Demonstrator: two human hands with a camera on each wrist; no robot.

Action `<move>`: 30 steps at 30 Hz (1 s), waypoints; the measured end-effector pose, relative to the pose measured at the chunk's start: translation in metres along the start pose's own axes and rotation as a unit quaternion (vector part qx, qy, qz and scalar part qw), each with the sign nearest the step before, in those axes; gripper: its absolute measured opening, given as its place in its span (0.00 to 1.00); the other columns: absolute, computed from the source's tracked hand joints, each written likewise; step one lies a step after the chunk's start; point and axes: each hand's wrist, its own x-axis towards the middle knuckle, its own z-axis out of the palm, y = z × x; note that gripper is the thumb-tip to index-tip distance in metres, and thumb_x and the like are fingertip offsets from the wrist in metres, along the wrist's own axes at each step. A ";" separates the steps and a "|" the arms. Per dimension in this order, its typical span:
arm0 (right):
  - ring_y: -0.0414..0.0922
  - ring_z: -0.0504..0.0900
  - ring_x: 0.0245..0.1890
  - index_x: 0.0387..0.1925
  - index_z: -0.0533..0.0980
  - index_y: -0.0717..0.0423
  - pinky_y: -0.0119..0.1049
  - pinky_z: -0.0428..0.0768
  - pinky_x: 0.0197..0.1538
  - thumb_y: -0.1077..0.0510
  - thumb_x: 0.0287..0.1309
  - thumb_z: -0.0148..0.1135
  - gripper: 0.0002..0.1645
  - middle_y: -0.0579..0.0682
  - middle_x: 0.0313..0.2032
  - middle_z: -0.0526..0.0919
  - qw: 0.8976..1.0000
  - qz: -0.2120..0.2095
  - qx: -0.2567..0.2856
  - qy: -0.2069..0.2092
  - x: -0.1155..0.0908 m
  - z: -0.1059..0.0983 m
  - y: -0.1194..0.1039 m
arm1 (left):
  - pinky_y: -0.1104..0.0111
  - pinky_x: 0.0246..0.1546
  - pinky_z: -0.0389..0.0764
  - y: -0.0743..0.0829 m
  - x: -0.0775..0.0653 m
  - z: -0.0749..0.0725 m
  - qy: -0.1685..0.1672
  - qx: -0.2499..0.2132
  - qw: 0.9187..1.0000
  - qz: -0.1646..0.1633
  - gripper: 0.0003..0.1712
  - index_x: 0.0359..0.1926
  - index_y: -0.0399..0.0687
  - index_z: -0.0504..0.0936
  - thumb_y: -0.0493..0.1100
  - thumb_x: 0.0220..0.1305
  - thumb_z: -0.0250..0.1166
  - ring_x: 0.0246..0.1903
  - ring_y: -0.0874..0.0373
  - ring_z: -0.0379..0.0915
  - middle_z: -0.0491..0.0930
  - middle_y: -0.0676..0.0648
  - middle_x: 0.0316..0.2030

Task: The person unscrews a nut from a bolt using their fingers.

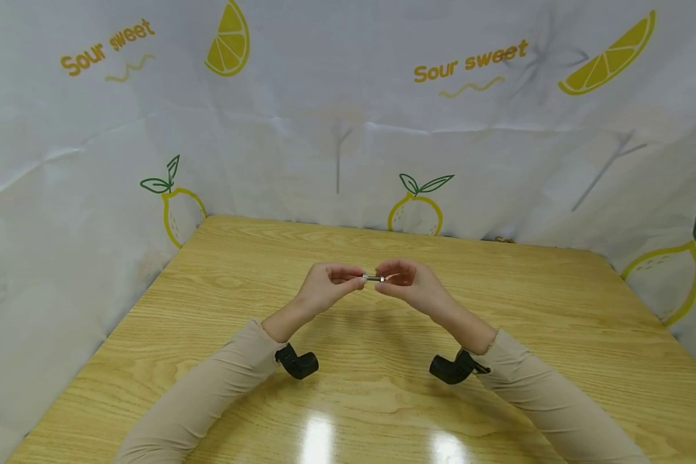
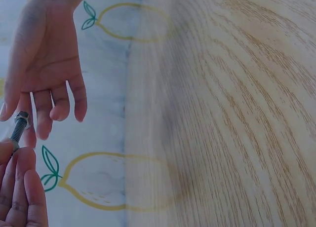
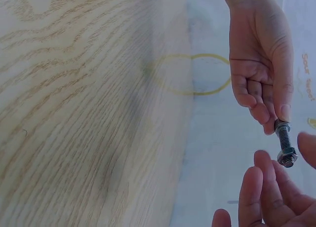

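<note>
Above the table, my left hand (image 1: pixel 327 289) pinches a metal bolt (image 1: pixel 373 278) by its head between thumb and fingers. The threaded shank points across toward my right hand (image 1: pixel 412 283). A hex nut (image 3: pixel 287 155) sits on the thread close to the bolt's free end, with a little thread showing past it. Around that end the right hand's thumb and fingers are spread, and the right wrist view has a gap between thumb and nut. In the left wrist view, the right index finger (image 2: pixel 27 133) lies behind the nut.
A wood-grain table (image 1: pixel 371 399) spreads below both hands, with bright reflections at its near side. White cloth (image 1: pixel 301 154) printed with lemons stands along the back and sides. Black curved pieces (image 1: pixel 298 365) hang at both sleeve cuffs.
</note>
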 end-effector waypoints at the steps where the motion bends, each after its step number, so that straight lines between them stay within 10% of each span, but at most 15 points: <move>1: 0.54 0.79 0.48 0.53 0.73 0.62 0.47 0.78 0.52 0.53 0.62 0.58 0.22 0.60 0.49 0.80 1.000 0.003 -0.005 -0.003 0.000 0.000 0.000 | 0.64 0.47 0.81 0.000 0.000 0.000 0.000 0.000 1.000 0.001 0.15 0.48 0.38 0.81 0.40 0.62 0.63 0.46 0.40 0.79 0.84 0.37 0.42; 30: 0.50 0.81 0.45 0.48 0.75 0.61 0.48 0.78 0.52 0.57 0.61 0.60 0.17 0.61 0.46 0.80 1.000 0.001 0.005 -0.001 0.001 0.001 0.001 | 0.64 0.47 0.81 -0.001 -0.001 -0.002 0.003 -0.001 1.000 0.000 0.15 0.48 0.39 0.82 0.40 0.61 0.63 0.46 0.41 0.79 0.84 0.38 0.41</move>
